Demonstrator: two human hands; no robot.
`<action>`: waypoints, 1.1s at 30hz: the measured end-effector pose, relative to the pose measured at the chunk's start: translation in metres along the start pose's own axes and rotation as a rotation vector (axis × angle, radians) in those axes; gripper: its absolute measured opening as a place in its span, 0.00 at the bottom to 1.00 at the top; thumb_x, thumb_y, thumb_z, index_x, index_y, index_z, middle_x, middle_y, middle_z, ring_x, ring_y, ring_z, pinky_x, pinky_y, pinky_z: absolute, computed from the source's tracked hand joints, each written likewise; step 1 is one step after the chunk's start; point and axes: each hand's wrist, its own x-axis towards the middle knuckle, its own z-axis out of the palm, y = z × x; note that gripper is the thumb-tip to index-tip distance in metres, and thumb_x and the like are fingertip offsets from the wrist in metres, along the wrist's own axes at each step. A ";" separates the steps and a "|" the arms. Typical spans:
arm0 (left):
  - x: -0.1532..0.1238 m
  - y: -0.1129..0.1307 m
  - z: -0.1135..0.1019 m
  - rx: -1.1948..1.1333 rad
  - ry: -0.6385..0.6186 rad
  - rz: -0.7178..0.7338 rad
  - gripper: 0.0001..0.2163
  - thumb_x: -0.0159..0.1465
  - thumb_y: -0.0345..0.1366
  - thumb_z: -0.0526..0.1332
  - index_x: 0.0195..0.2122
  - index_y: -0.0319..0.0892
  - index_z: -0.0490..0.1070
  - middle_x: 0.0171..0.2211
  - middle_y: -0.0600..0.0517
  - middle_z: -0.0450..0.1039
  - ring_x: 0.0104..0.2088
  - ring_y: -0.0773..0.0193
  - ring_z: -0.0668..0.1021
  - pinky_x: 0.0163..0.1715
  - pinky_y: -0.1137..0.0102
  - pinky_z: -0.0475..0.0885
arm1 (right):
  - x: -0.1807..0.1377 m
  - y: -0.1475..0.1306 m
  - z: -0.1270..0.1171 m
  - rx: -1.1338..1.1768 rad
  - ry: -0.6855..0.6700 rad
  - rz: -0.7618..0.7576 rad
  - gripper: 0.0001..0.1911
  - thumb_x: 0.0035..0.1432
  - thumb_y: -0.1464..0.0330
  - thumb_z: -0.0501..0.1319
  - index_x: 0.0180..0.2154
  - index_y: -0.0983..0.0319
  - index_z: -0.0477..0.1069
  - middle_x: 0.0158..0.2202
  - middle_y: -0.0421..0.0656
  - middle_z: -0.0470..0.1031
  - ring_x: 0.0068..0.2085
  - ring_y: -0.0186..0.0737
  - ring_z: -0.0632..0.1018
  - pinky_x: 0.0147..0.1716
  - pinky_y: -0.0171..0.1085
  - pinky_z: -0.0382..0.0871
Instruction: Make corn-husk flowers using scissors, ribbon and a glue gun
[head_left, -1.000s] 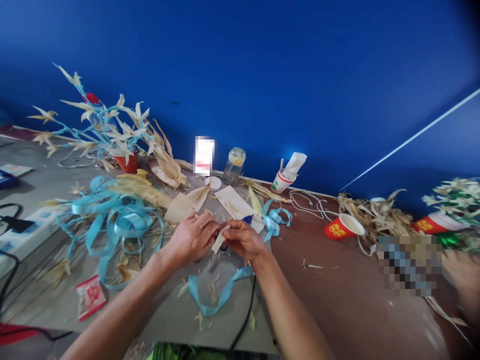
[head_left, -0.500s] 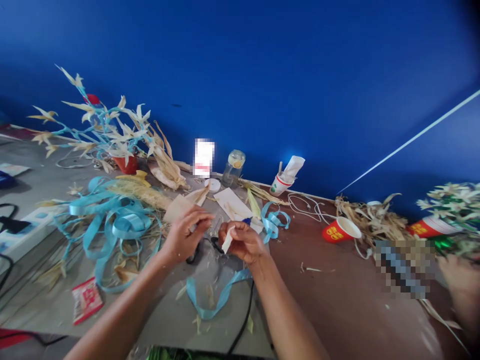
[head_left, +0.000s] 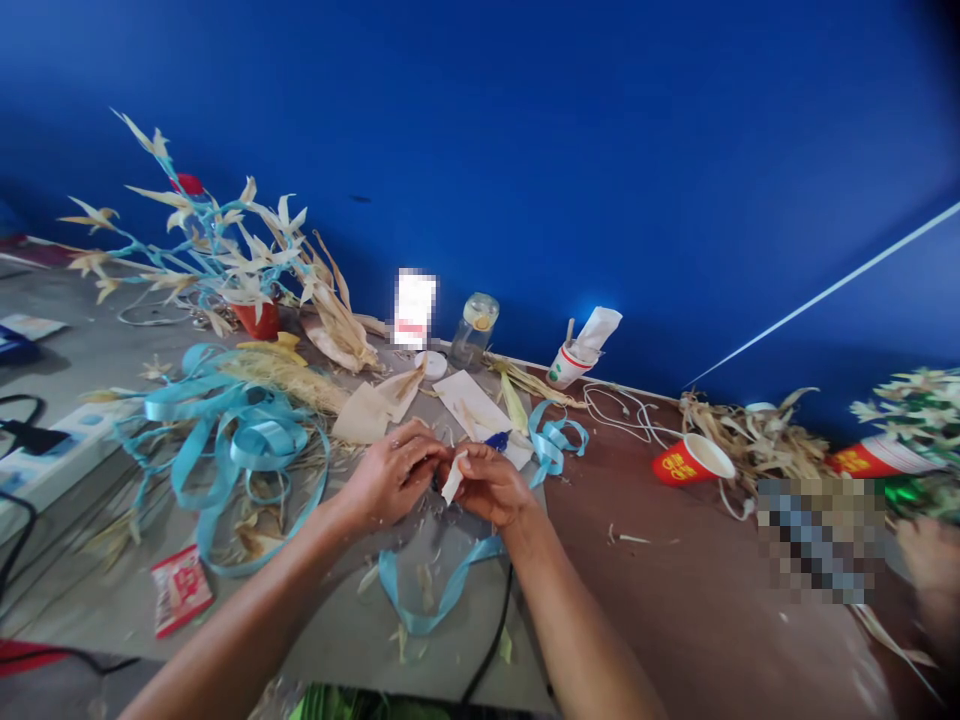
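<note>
My right hand (head_left: 491,487) pinches a small pale piece of corn husk (head_left: 453,478), whose lower end sticks out below the fingers. My left hand (head_left: 396,476) is closed, its fingertips meeting those of my right hand; what they grip, if anything, is hidden. Below the hands a loop of light blue ribbon (head_left: 420,622) lies on the grey table (head_left: 337,640). Beyond them are a white card (head_left: 461,395) with husk on it and a small dark blue object (head_left: 496,440). At the left sits a tangle of blue ribbon (head_left: 262,440).
Behind stand a red pot (head_left: 259,320) with husk flowers on blue stems, a glass jar (head_left: 474,332) and a white cup (head_left: 568,366). A red paper cup (head_left: 694,460) tilts at right, near dried husks (head_left: 765,440). Another person's hand (head_left: 930,555) is far right. A power strip (head_left: 67,455) lies left.
My left hand has moved right and its fingers have closed in against my right hand. My right hand still holds the pale husk piece. The view has shifted slightly.
</note>
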 end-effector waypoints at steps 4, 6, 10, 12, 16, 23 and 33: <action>-0.001 -0.002 0.002 0.035 0.007 0.020 0.08 0.60 0.26 0.52 0.37 0.39 0.69 0.33 0.47 0.70 0.34 0.65 0.72 0.36 0.71 0.69 | 0.000 0.001 -0.002 -0.013 -0.012 -0.003 0.11 0.38 0.66 0.72 0.21 0.65 0.72 0.19 0.38 0.70 0.21 0.28 0.70 0.23 0.29 0.63; -0.001 -0.004 0.003 0.008 0.045 -0.019 0.08 0.60 0.26 0.52 0.35 0.39 0.70 0.32 0.48 0.70 0.34 0.65 0.72 0.35 0.72 0.69 | 0.000 0.000 -0.002 -0.022 -0.032 -0.028 0.11 0.38 0.65 0.72 0.21 0.65 0.73 0.20 0.39 0.71 0.21 0.28 0.70 0.23 0.29 0.63; 0.000 -0.004 0.001 -0.131 0.148 -0.236 0.07 0.61 0.29 0.53 0.32 0.39 0.72 0.30 0.49 0.70 0.32 0.66 0.72 0.34 0.72 0.68 | -0.001 -0.001 0.002 -0.079 -0.058 -0.093 0.10 0.40 0.65 0.71 0.22 0.64 0.74 0.23 0.39 0.70 0.23 0.28 0.69 0.24 0.29 0.63; 0.000 -0.003 0.000 -0.280 0.144 -0.374 0.08 0.61 0.33 0.54 0.33 0.39 0.73 0.31 0.49 0.71 0.30 0.67 0.72 0.31 0.72 0.67 | 0.000 -0.001 0.004 -0.101 -0.015 -0.146 0.09 0.40 0.66 0.71 0.22 0.63 0.74 0.24 0.38 0.69 0.25 0.28 0.69 0.25 0.29 0.62; 0.001 0.002 0.005 -0.586 0.100 -0.570 0.12 0.57 0.40 0.60 0.38 0.40 0.76 0.33 0.48 0.73 0.34 0.64 0.74 0.33 0.72 0.68 | 0.004 0.003 0.007 -0.223 0.045 -0.310 0.10 0.42 0.64 0.70 0.21 0.62 0.73 0.23 0.37 0.66 0.25 0.29 0.66 0.27 0.30 0.60; -0.001 0.001 0.012 -0.848 0.208 -0.832 0.13 0.51 0.42 0.66 0.34 0.41 0.77 0.33 0.49 0.76 0.35 0.63 0.75 0.36 0.72 0.69 | 0.001 -0.001 0.013 -0.671 0.055 -0.534 0.07 0.50 0.66 0.65 0.24 0.61 0.73 0.27 0.39 0.67 0.34 0.34 0.69 0.38 0.35 0.62; -0.002 -0.002 0.011 -0.986 0.125 -0.891 0.17 0.50 0.41 0.67 0.39 0.39 0.74 0.32 0.49 0.74 0.28 0.68 0.73 0.28 0.74 0.67 | 0.002 0.000 0.015 -0.922 0.034 -0.549 0.05 0.51 0.68 0.63 0.25 0.61 0.75 0.27 0.40 0.72 0.32 0.35 0.71 0.34 0.34 0.63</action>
